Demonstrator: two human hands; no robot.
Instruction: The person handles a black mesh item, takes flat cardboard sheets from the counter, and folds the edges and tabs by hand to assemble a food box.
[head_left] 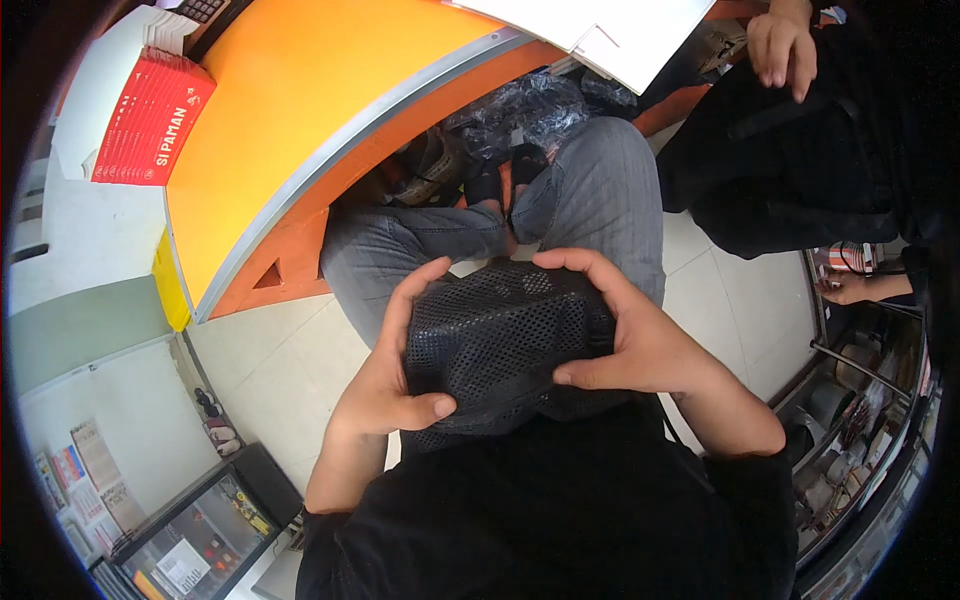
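A black mesh bag (510,330), bulging into a boxy shape, rests against my front above my lap. Its left side is gripped by my left hand (385,370), thumb pressed on the near face and fingers reaching along the far edge. My right hand (635,335) clasps the opposite side the same way, thumb on the mesh. What fills the bag is hidden by the dark mesh. Below it show my legs in grey jeans (610,190).
An orange-topped table (330,70) curves ahead on the left, bearing a stack of red booklets (150,120). White board (610,35) juts over its far edge. Another person in black (790,170) is close on the right, beside shelves of goods (850,430). A glass case (205,540) stands at lower left.
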